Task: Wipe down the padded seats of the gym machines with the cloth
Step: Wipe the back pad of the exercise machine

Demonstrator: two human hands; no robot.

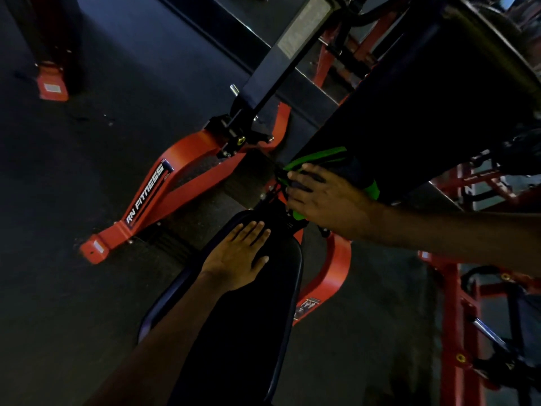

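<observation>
Seat (240, 332): black pad whose long axis runs from the near lower edge up toward the machine's hinge, its far end pointing at the back pad (424, 112).
Back pad: black, sloping away to the upper right.
Cloth (316, 158): bright green, lying on the lower end of the back pad just above the seat. It is mostly covered, so its long axis cannot be told.
Right hand (322, 197): fingers straight and spread, pressing the cloth flat, gripping nothing.
Left hand (237, 259): palm down, fingers straight, resting on the seat's far end.
Frame (181, 159): red steel with a label reading "RW FITNESS".
Floor (87, 171): dark and matte.
Room: dim, with more red machines to the right.
</observation>
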